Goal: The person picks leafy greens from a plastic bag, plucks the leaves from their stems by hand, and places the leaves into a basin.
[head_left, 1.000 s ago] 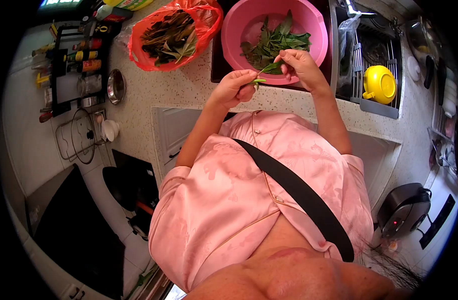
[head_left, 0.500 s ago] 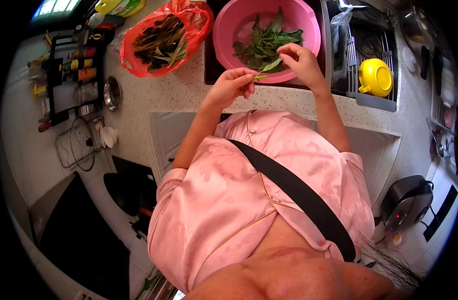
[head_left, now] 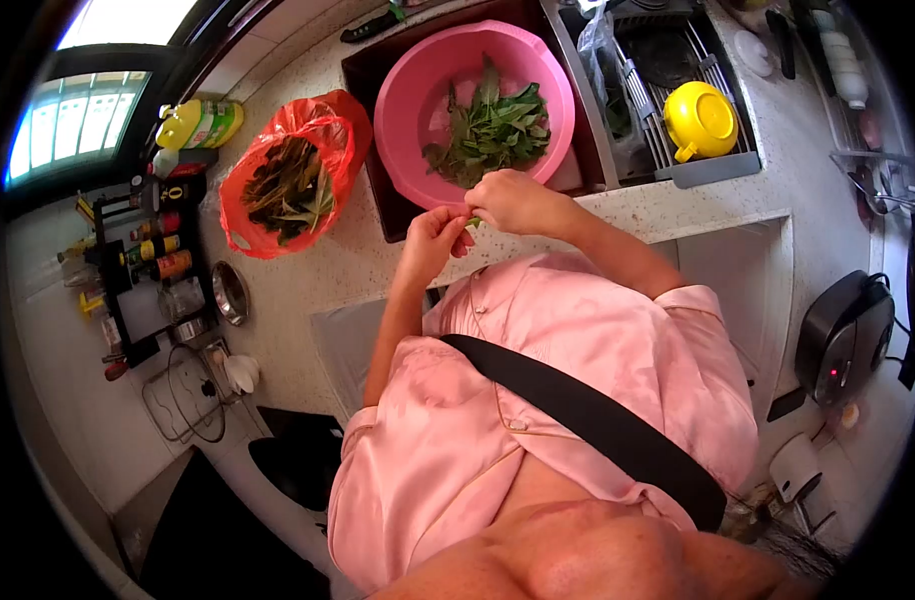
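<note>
My left hand (head_left: pixel 433 245) pinches a short green stem (head_left: pixel 475 221) between thumb and fingertips, just in front of the pink basin's near edge. Right up against it, my right hand (head_left: pixel 516 203) has its fingers closed at the same stem. Most of the stem is hidden by the fingers. Behind the hands, the pink basin (head_left: pixel 403 150) sits in the dark sink and holds a pile of loose green leaves (head_left: pixel 493 130). A red plastic bag (head_left: pixel 348 125) stands open on the counter at the left, with darker leafy stalks (head_left: pixel 283 190) inside.
A yellow bowl (head_left: pixel 700 118) lies upside down on the rack (head_left: pixel 658 115) over the right sink basin. On the left are a metal bowl (head_left: pixel 230 292), a spice rack (head_left: pixel 143 270) and a yellow bottle (head_left: pixel 203 124). A black appliance (head_left: pixel 846 335) stands at the right.
My right hand has come from above the basin down to my left hand and closed at the stem. The leaf between the hands no longer shows. The camera view has shifted and turned.
</note>
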Available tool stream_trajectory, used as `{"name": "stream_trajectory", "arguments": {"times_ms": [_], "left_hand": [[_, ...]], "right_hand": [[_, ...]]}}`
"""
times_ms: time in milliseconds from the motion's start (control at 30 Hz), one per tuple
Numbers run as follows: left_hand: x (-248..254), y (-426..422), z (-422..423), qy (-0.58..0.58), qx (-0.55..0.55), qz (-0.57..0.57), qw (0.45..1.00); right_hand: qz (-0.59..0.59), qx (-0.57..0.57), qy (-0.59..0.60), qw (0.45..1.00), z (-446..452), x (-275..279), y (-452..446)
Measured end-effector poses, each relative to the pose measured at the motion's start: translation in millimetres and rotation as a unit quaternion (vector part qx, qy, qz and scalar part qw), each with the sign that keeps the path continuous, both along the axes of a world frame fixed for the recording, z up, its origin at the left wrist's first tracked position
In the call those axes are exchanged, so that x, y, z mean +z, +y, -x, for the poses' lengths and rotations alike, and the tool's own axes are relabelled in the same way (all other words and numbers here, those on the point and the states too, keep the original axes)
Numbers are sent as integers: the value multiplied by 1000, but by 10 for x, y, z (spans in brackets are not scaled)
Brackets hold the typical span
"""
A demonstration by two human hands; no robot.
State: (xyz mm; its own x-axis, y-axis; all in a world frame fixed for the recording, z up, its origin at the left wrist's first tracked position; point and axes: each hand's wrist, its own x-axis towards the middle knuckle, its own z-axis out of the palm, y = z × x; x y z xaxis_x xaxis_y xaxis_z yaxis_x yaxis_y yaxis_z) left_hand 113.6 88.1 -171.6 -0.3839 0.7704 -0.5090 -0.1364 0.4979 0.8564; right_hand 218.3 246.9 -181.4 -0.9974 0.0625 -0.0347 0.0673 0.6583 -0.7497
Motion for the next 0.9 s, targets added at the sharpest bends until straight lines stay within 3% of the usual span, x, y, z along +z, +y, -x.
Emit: {"name": "stream_trajectory", "arguments": {"times_ms": [133, 200, 233, 300, 367, 433, 467, 567, 633, 700, 767, 833, 900], "left_hand": [[24, -6, 22, 42, 24, 1, 999], [42, 0, 71, 55, 42, -23, 997], [46, -4, 89, 54, 36, -26, 998], [54, -15, 113, 62, 57, -30, 996], [56, -7, 114, 44, 54, -33, 997], [84, 30, 87, 53, 108, -49, 992], [-32, 1, 120, 49, 114, -75, 989], [-9, 77, 56, 40, 143, -101, 984], [-52, 110, 33, 26, 124, -110, 986], [-65, 128, 0, 14, 108, -117, 987], [-46, 139, -39, 30, 117, -118, 986], [-96, 56, -5, 26, 139, -122, 982], [-103, -35, 56, 38, 134, -93, 986]], "right_hand": [[-17, -18, 55, 998, 72, -115, -39], [26, -139, 167, 976, 155, -136, -88], [22, -145, 167, 975, 195, -131, -68], [189, -245, 166, 936, 285, -142, 55], [203, -212, 140, 946, 312, -228, 184], [-94, -229, 255, 935, 303, -197, 196], [-6, -175, 200, 964, 282, -197, 196], [147, -29, 121, 981, 134, -46, 143], [167, -45, 78, 982, 63, -57, 38], [110, -71, 136, 982, -50, -78, 66], [136, -273, 136, 943, -237, 152, 261], [144, -471, 148, 858, -405, 130, 595], [84, -567, 206, 793, -589, -242, 1073]]}}
